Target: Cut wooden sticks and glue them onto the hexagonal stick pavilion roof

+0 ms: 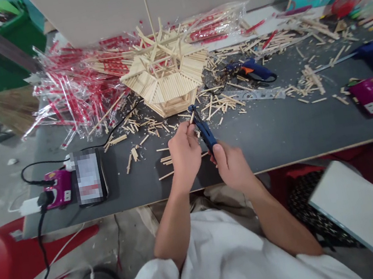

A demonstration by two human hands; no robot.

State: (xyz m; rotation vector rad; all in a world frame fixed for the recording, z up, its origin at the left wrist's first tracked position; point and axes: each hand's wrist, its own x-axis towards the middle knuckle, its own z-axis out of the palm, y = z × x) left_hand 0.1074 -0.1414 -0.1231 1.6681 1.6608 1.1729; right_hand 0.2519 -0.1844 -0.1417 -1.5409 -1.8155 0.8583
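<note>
My left hand (186, 151) is closed in a pinch on a thin wooden stick (192, 118), whose end pokes up beside the fingers. Wrapped round the handles of a dark blue cutting tool like pliers (203, 129), my right hand (232, 162) holds it with its head up against the stick. Just beyond both hands stands a many-sided model (170, 87) built of wooden sticks, with a tall stick rising from it. Several loose sticks (166, 161) lie on the table beside my left hand, partly hidden by it.
Red-and-clear plastic wrappers (73, 92) heap at the back left. A glue gun (255, 69), a ruler (258, 94) and cut stick pieces (227, 103) lie right of the model. Purple power strips (58, 188) and a phone-like device (88, 176) sit on the grey table (279, 135).
</note>
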